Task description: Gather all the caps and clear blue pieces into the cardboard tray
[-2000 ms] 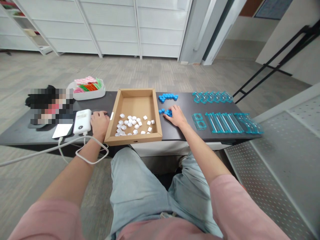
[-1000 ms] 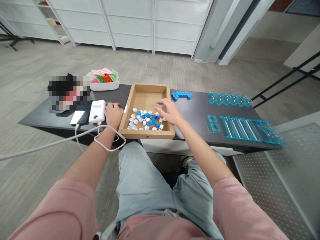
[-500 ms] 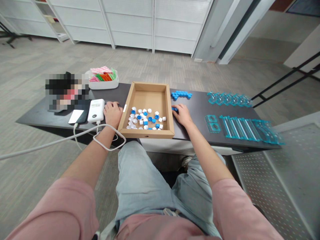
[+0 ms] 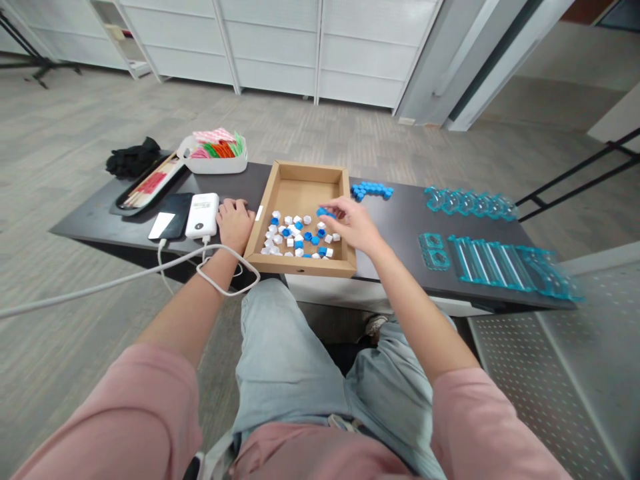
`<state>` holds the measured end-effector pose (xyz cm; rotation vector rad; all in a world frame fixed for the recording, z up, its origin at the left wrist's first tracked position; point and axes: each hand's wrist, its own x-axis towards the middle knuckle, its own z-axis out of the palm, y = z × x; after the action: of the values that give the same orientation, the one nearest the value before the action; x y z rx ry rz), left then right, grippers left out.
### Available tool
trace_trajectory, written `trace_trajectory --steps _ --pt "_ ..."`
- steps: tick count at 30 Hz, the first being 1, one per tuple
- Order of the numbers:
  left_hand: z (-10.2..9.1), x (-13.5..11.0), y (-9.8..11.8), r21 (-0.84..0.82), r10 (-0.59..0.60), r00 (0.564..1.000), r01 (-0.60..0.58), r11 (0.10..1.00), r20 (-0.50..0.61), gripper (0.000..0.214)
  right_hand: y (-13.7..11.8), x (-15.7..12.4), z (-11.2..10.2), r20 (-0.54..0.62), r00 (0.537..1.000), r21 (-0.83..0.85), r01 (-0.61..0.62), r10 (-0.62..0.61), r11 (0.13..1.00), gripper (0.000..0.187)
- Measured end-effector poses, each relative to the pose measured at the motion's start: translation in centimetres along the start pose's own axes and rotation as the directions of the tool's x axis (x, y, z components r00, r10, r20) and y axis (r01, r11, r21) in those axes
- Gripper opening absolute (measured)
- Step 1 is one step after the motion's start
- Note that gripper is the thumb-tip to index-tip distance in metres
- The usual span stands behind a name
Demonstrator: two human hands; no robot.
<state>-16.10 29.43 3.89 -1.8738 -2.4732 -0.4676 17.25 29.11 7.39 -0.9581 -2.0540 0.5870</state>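
A shallow cardboard box (image 4: 286, 181) sits on the dark table (image 4: 395, 227) and holds several white and blue hexagonal pieces (image 4: 295, 237). My right hand (image 4: 350, 223) hovers over the box's right side, fingers pinched on a few blue pieces (image 4: 324, 213). My left hand (image 4: 235, 221) rests curled on the table against the box's left wall, next to a white power bank (image 4: 203, 215). A cluster of blue hexagonal pieces (image 4: 373, 191) lies on the table right of the box.
Clear teal plastic parts lie at the right: a curved row (image 4: 470, 203), two flat plates (image 4: 434, 250) and long strips (image 4: 505, 265). At the left are a white bin of coloured items (image 4: 217, 151), a dark tray (image 4: 145, 187), a phone (image 4: 167, 225) and a white cable (image 4: 125, 280).
My right hand lifted from the table beside the box and moved left over the box, holding blue pieces. More blue pieces lie in the box than two seconds ago. My left hand stayed.
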Motion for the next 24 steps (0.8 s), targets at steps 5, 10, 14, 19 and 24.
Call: trace_trajectory --steps 5,10,14,19,24 --pt "0.2 0.0 0.0 0.001 0.005 0.999 -0.005 1.0 -0.032 0.052 -3.2 1.9 3.9 0.418 0.904 -0.093 0.146 -0.094 0.985 0.036" --pt "0.1 -0.1 0.1 0.001 0.007 1.0 -0.007 1.0 -0.025 0.053 -3.6 2.3 5.8 0.537 0.843 -0.236 0.197 -0.041 0.952 0.037" --pt "0.0 -0.2 0.2 -0.001 0.006 1.0 -0.006 1.0 -0.017 0.054 -3.6 2.2 4.5 0.563 0.826 -0.255 0.181 -0.006 0.95 0.029" --pt "0.0 -0.1 0.3 0.004 0.006 1.0 -0.006 1.0 -0.011 0.056 -2.9 1.6 1.9 0.538 0.843 -0.26 0.167 -0.001 0.951 0.02" --pt "0.1 -0.1 0.2 0.01 0.004 1.0 -0.004 1.0 -0.016 0.057 -2.6 0.7 1.3 0.536 0.844 -0.292 0.158 0.025 0.943 0.018"
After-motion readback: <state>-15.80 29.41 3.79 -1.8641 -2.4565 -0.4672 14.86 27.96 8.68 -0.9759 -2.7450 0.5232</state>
